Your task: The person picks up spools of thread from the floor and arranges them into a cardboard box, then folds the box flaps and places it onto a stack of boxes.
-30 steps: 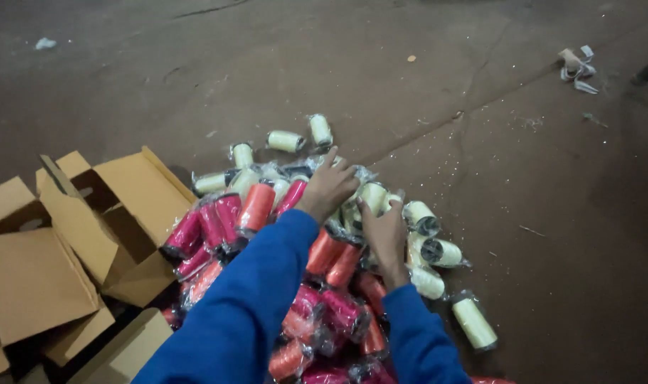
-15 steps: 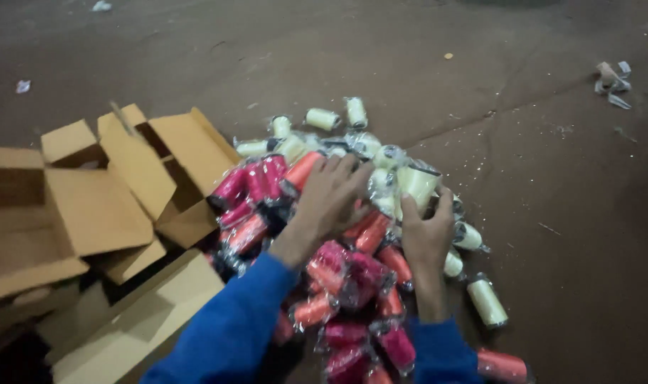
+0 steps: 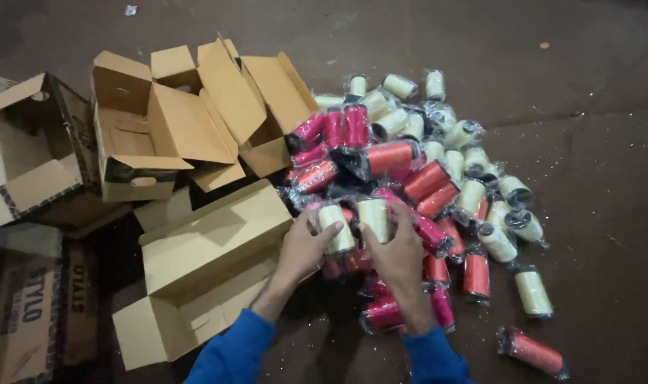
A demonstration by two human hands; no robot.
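Two cream thread spools are gripped: the left hand (image 3: 304, 249) closes on one cream spool (image 3: 336, 226), the right hand (image 3: 397, 257) on another cream spool (image 3: 374, 219), over the spool pile (image 3: 423, 185) beside an open cardboard box (image 3: 203, 274).

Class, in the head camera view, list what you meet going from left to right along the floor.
Open brown box → long open carton → left hand holding a cream spool → right hand holding another cream spool → lone red spool.
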